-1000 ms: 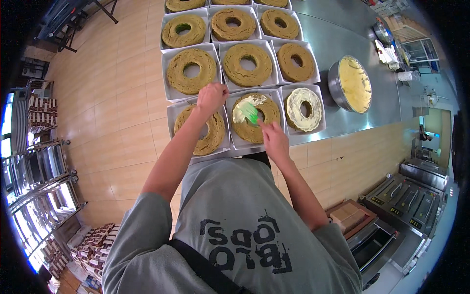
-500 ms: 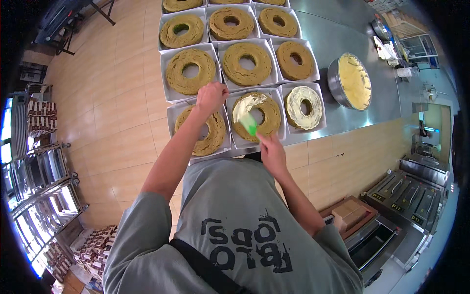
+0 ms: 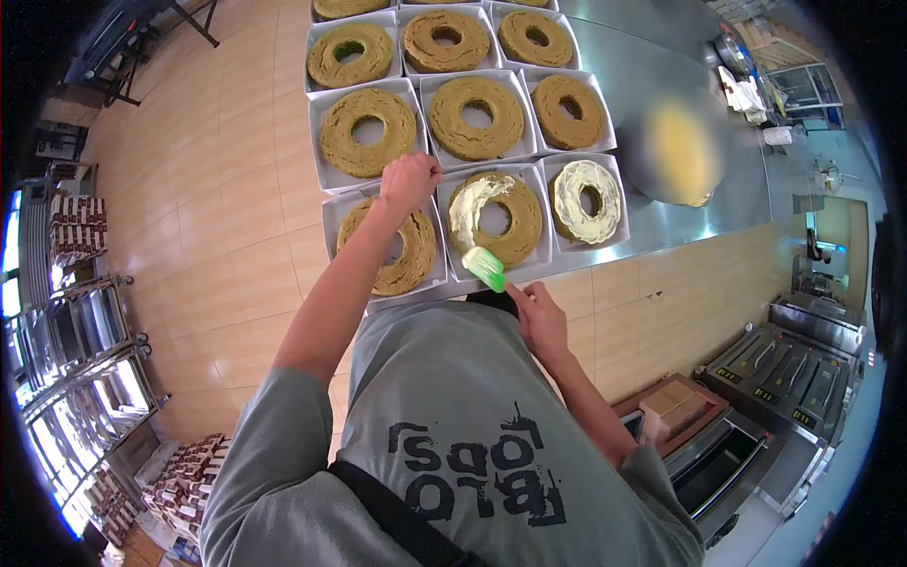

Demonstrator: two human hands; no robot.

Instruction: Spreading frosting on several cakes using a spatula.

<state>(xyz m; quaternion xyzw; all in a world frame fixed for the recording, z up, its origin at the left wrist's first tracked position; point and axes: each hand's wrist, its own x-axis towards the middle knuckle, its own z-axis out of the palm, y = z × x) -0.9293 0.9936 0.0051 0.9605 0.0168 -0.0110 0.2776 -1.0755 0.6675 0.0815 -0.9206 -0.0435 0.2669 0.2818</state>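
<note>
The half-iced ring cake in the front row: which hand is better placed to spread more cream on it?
Probably the right hand: it holds the green brush beside the half-iced ring cake. The left hand holds no tool.

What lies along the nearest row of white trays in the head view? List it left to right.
Plain brown ring cake → half-creamed brown ring cake → fully cream-covered ring cake → blurred round metal bowl of yellow cream.

A green silicone spatula (image 3: 485, 268) is held tilted over the near edge of a white tray. In that tray lies a brown ring cake (image 3: 493, 217), its left side spread with pale cream.
</note>
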